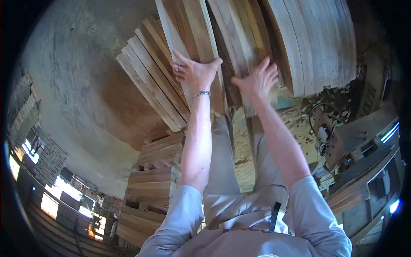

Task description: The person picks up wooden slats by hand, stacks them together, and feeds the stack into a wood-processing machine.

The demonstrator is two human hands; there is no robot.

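My left hand [197, 72], with a bracelet or watch at the wrist, lies spread across a group of long wooden boards [195, 25]. Its thumb reaches their right edge and its fingers their left side. Across a neighbouring group of boards [233, 30], my right hand [258, 80] is spread too, thumb to the left and fingers apart, slightly blurred. The near ends of both groups point toward my legs. Left of them lie more boards [150, 73] at a slant.
At the right stands a large stack of pale boards [312, 43]. Shorter wood pieces [152, 188] are piled at lower left. Wood shavings [246, 160] cover the ground by my legs. Machinery with cables [346, 137] is on the right. Bare floor [85, 85] spreads to the left.
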